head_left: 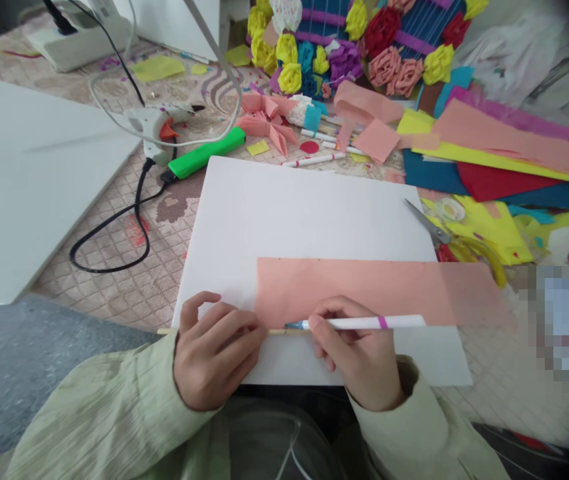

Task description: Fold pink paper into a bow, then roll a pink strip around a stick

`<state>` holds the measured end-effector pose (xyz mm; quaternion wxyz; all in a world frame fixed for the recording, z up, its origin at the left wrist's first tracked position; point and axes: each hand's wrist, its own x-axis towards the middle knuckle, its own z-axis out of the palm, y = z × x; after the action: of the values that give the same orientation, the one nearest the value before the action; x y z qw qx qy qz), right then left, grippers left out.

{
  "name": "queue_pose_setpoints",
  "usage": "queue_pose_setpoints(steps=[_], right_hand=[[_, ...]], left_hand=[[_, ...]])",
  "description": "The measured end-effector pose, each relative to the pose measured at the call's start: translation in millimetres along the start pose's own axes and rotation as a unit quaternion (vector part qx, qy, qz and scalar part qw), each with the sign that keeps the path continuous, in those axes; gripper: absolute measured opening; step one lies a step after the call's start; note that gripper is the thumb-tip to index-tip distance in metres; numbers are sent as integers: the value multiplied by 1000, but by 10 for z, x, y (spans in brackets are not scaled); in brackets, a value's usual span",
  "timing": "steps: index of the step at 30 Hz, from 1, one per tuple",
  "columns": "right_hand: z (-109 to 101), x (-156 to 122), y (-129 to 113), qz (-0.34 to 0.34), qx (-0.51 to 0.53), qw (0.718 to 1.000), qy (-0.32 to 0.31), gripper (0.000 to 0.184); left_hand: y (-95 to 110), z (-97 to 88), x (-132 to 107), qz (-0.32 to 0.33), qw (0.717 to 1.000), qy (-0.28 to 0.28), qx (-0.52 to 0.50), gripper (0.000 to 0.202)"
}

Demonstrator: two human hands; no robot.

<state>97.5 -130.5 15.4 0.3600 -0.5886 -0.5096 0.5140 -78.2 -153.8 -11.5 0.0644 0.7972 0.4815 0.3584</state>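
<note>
A strip of salmon-pink paper [349, 287] lies across a white board [309, 213], its right end reaching past the board's edge. Small dark marks run along the paper's far edge. Along its near edge lies a thin wooden stick [279, 331], pressed down by the curled fingers of my left hand [219, 353] near the paper's left corner. Pinched in my right hand [359, 353] is a white marker pen [399, 322] with a purple band. Its tip points left and meets the paper's edge beside the stick.
Scissors [429, 223] rest at the board's right edge, near coloured paper sheets [504, 167]. A glue gun [157, 130] with a looped black cord and a bright green stick-like object [209, 152] lie behind left. Paper-flower decorations [344, 53] stand at the back.
</note>
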Motion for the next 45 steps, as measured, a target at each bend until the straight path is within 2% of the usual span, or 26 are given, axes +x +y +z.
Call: queue_pose_setpoints(steps=[4, 13, 24, 34, 38, 41, 45], right_hand=[[-17, -14, 1, -3, 10, 1000, 14, 14], [-19, -16, 21, -33, -20, 999, -7, 13], [-11, -19, 8, -34, -51, 998, -19, 9], [-3, -27, 24, -49, -26, 998, -12, 11], [-145, -68, 29, -70, 44, 995, 52, 8], [-361, -117, 27, -112, 111, 982, 103, 3], [-671, -214, 29, -148, 146, 963, 174, 1]], left_hand=[[1, -20, -42, 22, 1000, -9, 4, 13], [-10, -83, -67, 65, 997, -48, 10, 16], [-14, -80, -54, 50, 997, -61, -7, 16], [-20, -71, -54, 51, 997, -56, -7, 15], [-26, -70, -55, 46, 997, -59, -19, 16], [-45, -68, -59, 54, 997, -56, -23, 15], [-54, -71, -73, 77, 995, -48, -39, 15]])
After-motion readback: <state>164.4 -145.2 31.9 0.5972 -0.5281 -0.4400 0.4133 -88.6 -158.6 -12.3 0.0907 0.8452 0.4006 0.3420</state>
